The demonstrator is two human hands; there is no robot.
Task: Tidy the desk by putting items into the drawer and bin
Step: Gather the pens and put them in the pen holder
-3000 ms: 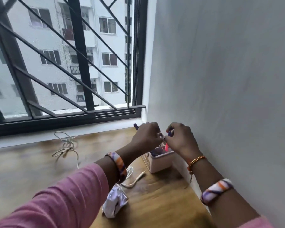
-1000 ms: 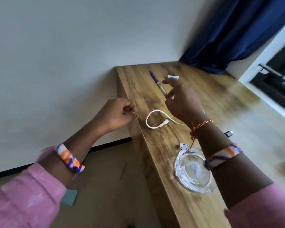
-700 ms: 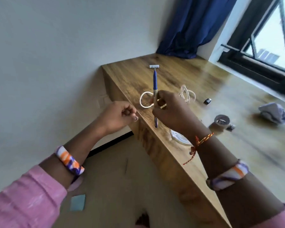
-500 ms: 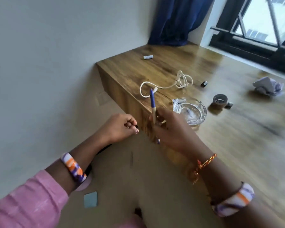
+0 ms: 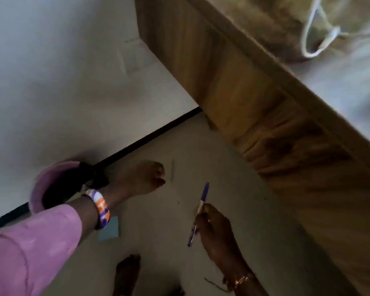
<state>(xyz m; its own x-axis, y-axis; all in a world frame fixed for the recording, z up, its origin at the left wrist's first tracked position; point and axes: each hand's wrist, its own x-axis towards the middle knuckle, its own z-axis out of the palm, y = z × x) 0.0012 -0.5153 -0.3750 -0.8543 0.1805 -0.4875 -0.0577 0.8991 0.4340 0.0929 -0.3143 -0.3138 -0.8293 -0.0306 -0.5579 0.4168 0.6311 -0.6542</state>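
My right hand grips a blue and white pen low over the floor, tip pointing up and away. My left hand hangs with its fingers curled shut, just right of a pink round bin with a dark inside that stands against the wall. Motion blur hides whether anything small sits in the left fingers. The wooden desk's side panel fills the right, with a white cable lying on its top at the upper right.
A pale blue square note lies on the beige floor under my left wrist. A bare foot shows at the bottom. A white wall with a black skirting strip runs behind the bin.
My view has swung from the desk top down to the floor. Both hands have dropped below the desk edge, the right one still holding the pen, and the pink bin has come into view.
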